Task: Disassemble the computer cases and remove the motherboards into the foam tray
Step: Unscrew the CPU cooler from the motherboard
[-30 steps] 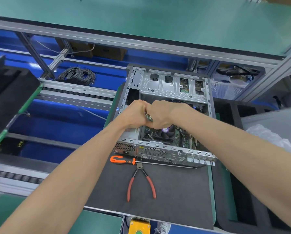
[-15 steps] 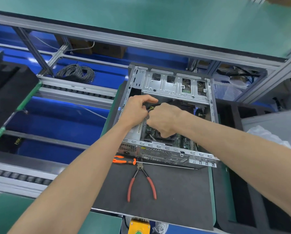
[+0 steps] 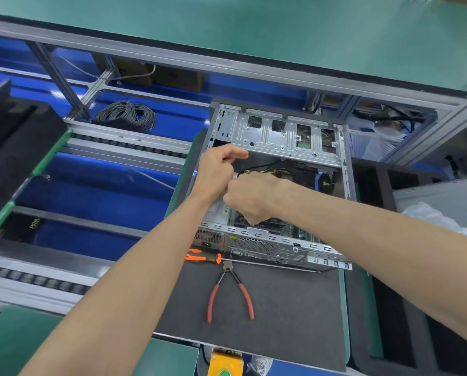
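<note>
An open grey metal computer case (image 3: pixel 286 137) lies on a dark mat (image 3: pixel 281 308). Its motherboard (image 3: pixel 294 229) shows as a green strip near the front wall, mostly hidden by my hands. My left hand (image 3: pixel 217 172) and my right hand (image 3: pixel 250 195) are curled close together over the left side of the case's inside. Between them they pinch a small pale connector (image 3: pixel 235 176) on a bundle of yellow and black wires (image 3: pixel 270 172). A black foam tray (image 3: pixel 389 321) lies to the right of the mat.
Red-handled pliers (image 3: pixel 229 291) and an orange-handled screwdriver (image 3: pixel 205 257) lie on the mat in front of the case. Another black foam tray (image 3: pixel 15 142) sits at left beside roller rails (image 3: pixel 124 142). A coil of grey cable (image 3: pixel 126 115) lies behind. A yellow button box (image 3: pixel 225 363) sits at the front edge.
Both hands have risen from low over the board and shifted toward the case's left wall, drawing the connector and wire bundle up with them.
</note>
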`<state>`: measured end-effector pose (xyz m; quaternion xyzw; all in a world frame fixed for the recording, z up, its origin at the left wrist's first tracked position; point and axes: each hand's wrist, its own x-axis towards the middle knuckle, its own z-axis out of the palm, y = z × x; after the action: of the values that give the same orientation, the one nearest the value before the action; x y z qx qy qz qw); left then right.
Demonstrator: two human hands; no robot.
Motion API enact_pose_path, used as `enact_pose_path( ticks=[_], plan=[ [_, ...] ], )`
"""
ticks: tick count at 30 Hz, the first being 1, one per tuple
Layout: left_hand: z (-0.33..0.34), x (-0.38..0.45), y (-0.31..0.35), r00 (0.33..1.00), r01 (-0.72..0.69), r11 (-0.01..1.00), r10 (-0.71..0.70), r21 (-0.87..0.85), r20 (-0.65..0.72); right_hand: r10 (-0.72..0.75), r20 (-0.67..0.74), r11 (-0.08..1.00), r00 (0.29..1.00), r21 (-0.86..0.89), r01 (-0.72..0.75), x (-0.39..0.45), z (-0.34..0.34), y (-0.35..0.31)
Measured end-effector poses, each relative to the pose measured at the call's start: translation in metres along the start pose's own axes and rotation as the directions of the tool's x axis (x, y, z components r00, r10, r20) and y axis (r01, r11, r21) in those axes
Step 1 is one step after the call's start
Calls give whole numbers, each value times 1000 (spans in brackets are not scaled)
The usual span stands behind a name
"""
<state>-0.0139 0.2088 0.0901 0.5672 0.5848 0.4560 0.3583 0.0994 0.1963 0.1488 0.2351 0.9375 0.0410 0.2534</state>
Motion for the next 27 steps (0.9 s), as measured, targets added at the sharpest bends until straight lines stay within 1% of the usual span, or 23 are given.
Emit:
enact_pose_path(
  ticks=[1, 2, 4, 5, 6, 7, 8, 9, 10, 11, 12, 13, 14, 15, 16, 17, 19, 20, 22, 23, 24, 25, 27],
  plan=[
    [0, 0, -1, 1000, 6, 1000, -6, -4, -3, 7, -8, 1000, 1000, 22, -7, 0, 1, 3],
    [-1, 0, -1, 1000, 10, 1000, -10, -6, -4, 54, 1, 995, 999, 79, -54, 0, 2, 7],
    [-1, 1, -3, 1000, 16, 1000, -16, -12, -4, 200, 133, 942, 971, 246, -228, -1, 2, 16],
    [-1, 1, -4, 1000, 20, 1000, -20, -16, -5, 265, 241, 873, 934, 351, -338, -2, 2, 21],
    [-1, 1, -4, 1000, 23, 1000, -23, -18, -7, 297, 332, 766, 895, 477, -431, -2, 3, 24],
    [-1, 2, -5, 1000, 21, 1000, -21, -19, -8, 309, 398, 626, 864, 599, -500, -1, 5, 25],
    [-1, 2, -5, 1000, 16, 1000, -16, -20, -9, 301, 452, 507, 840, 670, -542, 0, 4, 23],
    [-1, 2, -5, 1000, 12, 1000, -13, -24, -11, 296, 464, 497, 835, 671, -550, 2, 2, 19],
    [-1, 3, -6, 1000, 13, 1000, -14, -28, -14, 304, 419, 643, 856, 572, -509, 4, 2, 13],
    [-1, 3, -6, 1000, 16, 999, -17, -30, -18, 287, 331, 853, 899, 338, -397, 6, 1, 6],
    [0, 3, -6, 1000, 16, 999, -17, -29, -23, 217, 200, 971, 955, 58, -233, 6, 2, -2],
    [1, 3, -7, 1000, 14, 1000, -15, -25, -28, 86, 85, 979, 993, -193, -68, 6, 2, -10],
    [1, 2, -7, 1000, 12, 1000, -12, -21, -29, -48, 27, 945, 998, -322, 54, 4, 3, -14],
    [0, 2, -7, 1000, 7, 1000, -7, -17, -27, -110, 19, 929, 994, -352, 110, 1, 3, -13],
    [0, 2, -8, 1000, -1, 1000, 0, -9, -26, -111, 29, 937, 993, -330, 115, -3, 3, -8],
    [0, 1, -8, 1000, -6, 1000, 6, 2, -25, -55, 44, 953, 998, -294, 65, -4, 3, -1],
    [0, 1, -7, 1000, -6, 1000, 6, 20, -20, 132, 102, 984, 986, -130, -118, -5, 1, 7],
    [0, 1, -7, 1000, -7, 1000, 8, 26, -18, 220, 177, 976, 959, -31, -218, -5, -1, 10],
    [1, 1, -7, 1000, -13, 999, 13, 31, -20, 310, 337, 919, 889, 131, -371, 0, 0, 16],
    [1, 1, -6, 1000, -13, 999, 14, 31, -20, 317, 367, 903, 875, 167, -397, 1, -1, 18],
    [2, 2, -5, 1000, -13, 999, 14, 31, -19, 311, 363, 909, 878, 157, -387, 2, -3, 17],
    [2, 3, -6, 1000, -13, 999, 13, 30, -20, 285, 314, 939, 906, 99, -330, 1, -5, 14],
    [2, 2, -7, 999, -7, 1000, 7, 23, -31, 114, 139, 987, 984, -132, -96, 1, -6, -2]
  ],
)
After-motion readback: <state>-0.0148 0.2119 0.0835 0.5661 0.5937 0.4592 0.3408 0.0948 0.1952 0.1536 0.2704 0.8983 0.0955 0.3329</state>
